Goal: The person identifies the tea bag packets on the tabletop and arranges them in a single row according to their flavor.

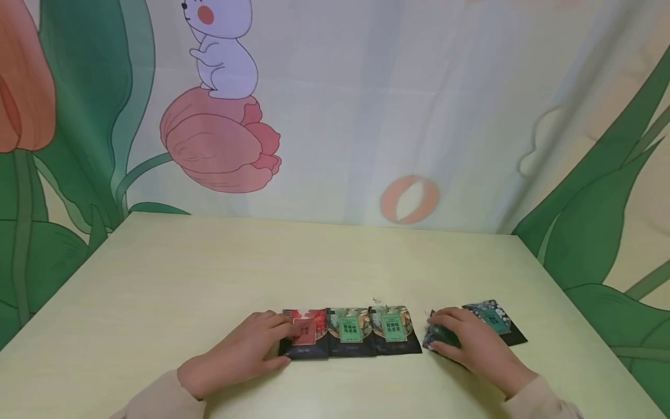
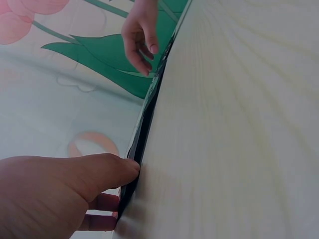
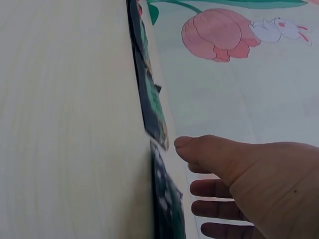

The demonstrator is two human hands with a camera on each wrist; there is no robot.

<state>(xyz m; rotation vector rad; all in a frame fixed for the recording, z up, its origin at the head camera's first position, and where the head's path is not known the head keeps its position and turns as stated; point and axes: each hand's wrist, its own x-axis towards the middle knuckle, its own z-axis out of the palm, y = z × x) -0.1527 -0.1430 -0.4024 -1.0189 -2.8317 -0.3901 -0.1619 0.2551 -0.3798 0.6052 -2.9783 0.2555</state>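
Note:
My left hand (image 1: 246, 349) rests at the left end of a row of flat tea sachets, its fingertips on the red-labelled sachet (image 1: 314, 331). The left wrist view shows the thumb of that hand touching the row's near edge. Two green-labelled sachets, a middle one (image 1: 349, 331) and a right one (image 1: 394, 330), continue the row with overlapping edges. Over a dark floral sachet (image 1: 437, 337) my right hand (image 1: 473, 340) spreads relaxed fingers, covering much of it. Partly behind this hand lies a teal-labelled floral sachet (image 1: 494, 320), turned at an angle.
The sachets lie on a pale wooden table (image 1: 235, 262), near its front. A curtain (image 1: 335, 116) with printed tulips and a white animal hangs behind the far edge. Large printed leaves (image 1: 591, 233) border the right side.

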